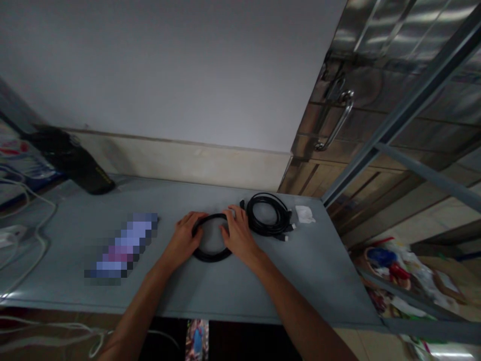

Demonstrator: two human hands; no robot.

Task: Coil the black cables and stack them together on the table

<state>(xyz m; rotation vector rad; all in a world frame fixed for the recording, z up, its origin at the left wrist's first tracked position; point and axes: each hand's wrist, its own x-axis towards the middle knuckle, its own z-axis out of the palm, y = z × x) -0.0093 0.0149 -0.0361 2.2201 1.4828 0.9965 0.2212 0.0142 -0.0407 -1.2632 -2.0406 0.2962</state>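
A coil of black cable lies on the grey tabletop, directly in front of me. My left hand is closed around the coil's left side, its thumb inside the ring. On the opposite side, my right hand grips the ring, with fingers over the top and the thumb toward the inside. Just right of that hand sits a second black cable coil, looped in several turns, with plug ends showing at its lower right. A crumpled white piece, perhaps paper or plastic, lies beyond it.
A pixelated flat object lies left of my hands. Behind it, a dark bottle leans near the wall. White cords run along the left edge. Grey metal shelf posts and a metal door handle are at right, above cluttered items.
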